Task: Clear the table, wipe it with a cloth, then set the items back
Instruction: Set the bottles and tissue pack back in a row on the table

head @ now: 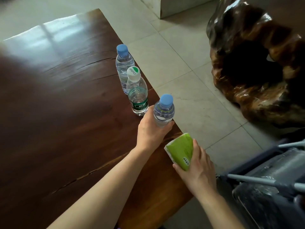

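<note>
A dark wooden table fills the left of the view. Near its right edge my left hand grips a clear water bottle with a blue cap, held upright. Just behind it stands a bottle with a green label and white cap. Another blue-capped bottle stands farther back along the same edge. My right hand holds a green tissue pack at the table's right edge, in front of the held bottle. No cloth is in view.
A large glossy carved wood stump sits on the pale tiled floor at the right. A grey wheeled frame with metal bars stands at the lower right, close to the table's corner.
</note>
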A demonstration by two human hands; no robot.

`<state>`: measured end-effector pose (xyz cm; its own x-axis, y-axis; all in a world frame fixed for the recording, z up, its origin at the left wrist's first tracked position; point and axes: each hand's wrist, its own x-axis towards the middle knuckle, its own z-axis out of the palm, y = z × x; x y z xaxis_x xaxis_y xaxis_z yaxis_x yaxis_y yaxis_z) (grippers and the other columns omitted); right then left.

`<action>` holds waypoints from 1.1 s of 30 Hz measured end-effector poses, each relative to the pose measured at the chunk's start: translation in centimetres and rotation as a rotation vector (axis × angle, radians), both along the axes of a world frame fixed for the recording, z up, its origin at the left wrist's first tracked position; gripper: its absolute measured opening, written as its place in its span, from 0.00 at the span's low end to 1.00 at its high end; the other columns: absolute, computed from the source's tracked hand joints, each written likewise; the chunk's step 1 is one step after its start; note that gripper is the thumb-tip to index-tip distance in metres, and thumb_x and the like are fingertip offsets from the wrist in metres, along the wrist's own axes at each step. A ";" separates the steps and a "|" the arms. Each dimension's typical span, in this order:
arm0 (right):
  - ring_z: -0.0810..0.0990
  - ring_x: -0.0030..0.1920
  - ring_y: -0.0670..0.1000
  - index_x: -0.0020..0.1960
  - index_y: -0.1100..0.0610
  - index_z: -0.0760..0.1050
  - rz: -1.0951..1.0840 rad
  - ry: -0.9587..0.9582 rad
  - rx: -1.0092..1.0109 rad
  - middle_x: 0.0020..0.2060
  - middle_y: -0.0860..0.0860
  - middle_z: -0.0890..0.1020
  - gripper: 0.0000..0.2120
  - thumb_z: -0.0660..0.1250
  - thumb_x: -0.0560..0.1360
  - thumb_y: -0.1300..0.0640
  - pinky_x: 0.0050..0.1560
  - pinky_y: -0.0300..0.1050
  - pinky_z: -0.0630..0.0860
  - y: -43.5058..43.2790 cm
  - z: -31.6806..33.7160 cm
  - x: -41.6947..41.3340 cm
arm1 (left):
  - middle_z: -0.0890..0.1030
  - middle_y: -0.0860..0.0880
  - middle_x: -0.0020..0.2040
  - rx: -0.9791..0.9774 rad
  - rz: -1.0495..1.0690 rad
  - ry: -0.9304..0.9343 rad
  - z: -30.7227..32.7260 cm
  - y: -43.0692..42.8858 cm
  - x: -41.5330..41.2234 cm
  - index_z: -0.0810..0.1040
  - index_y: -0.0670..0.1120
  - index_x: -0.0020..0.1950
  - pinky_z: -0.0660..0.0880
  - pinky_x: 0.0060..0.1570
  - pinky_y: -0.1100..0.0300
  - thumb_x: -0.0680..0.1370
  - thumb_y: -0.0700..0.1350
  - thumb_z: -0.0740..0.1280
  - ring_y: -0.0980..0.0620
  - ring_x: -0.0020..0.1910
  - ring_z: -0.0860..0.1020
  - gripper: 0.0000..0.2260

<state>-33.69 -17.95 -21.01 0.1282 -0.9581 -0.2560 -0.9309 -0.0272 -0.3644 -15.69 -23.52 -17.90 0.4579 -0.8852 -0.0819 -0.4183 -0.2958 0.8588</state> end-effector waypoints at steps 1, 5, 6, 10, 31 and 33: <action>0.71 0.69 0.57 0.81 0.54 0.48 -0.005 -0.001 0.000 0.72 0.55 0.69 0.53 0.72 0.68 0.34 0.66 0.53 0.71 -0.1 0.0 0.1 | 0.83 0.54 0.51 0.006 0.007 -0.002 0.1 0.0 0.0 0.75 0.52 0.56 0.77 0.55 0.49 0.68 0.50 0.78 0.50 0.52 0.81 0.21; 0.72 0.68 0.57 0.80 0.54 0.51 -0.033 -0.027 0.010 0.71 0.55 0.71 0.50 0.72 0.69 0.36 0.65 0.54 0.72 -0.3 0.5 0.2 | 0.84 0.53 0.49 0.010 0.005 -0.036 0.7 0.9 0.5 0.76 0.51 0.56 0.78 0.51 0.52 0.67 0.50 0.78 0.47 0.50 0.82 0.20; 0.72 0.68 0.57 0.80 0.54 0.51 -0.040 -0.041 0.008 0.71 0.55 0.71 0.50 0.72 0.69 0.35 0.64 0.54 0.72 -0.4 0.6 0.1 | 0.85 0.53 0.50 -0.014 -0.008 -0.056 0.9 1.4 0.7 0.77 0.51 0.57 0.78 0.51 0.52 0.67 0.49 0.79 0.48 0.50 0.82 0.21; 0.73 0.67 0.59 0.80 0.53 0.51 -0.006 -0.079 0.005 0.71 0.56 0.71 0.51 0.74 0.68 0.35 0.62 0.55 0.72 -0.8 1.1 0.4 | 0.84 0.53 0.47 -0.086 0.009 -0.088 1.6 4.5 2.5 0.78 0.48 0.57 0.78 0.47 0.55 0.66 0.49 0.79 0.50 0.45 0.82 0.23; 0.71 0.67 0.55 0.79 0.53 0.60 0.806 -0.157 -0.157 0.66 0.50 0.75 0.50 0.81 0.63 0.50 0.66 0.53 0.62 -5.6 4.4 17.9 | 0.85 0.55 0.45 -0.057 0.580 -0.165 2.0 18.6 22.3 0.78 0.49 0.57 0.80 0.49 0.50 0.64 0.53 0.82 0.53 0.44 0.84 0.25; 0.73 0.66 0.56 0.78 0.53 0.62 0.909 -0.147 -0.176 0.65 0.51 0.76 0.50 0.82 0.62 0.51 0.66 0.53 0.63 -7.2 4.5 20.1 | 0.85 0.55 0.45 -0.063 0.610 -0.157 1.8 18.4 22.9 0.78 0.49 0.57 0.80 0.50 0.50 0.65 0.53 0.82 0.53 0.44 0.84 0.25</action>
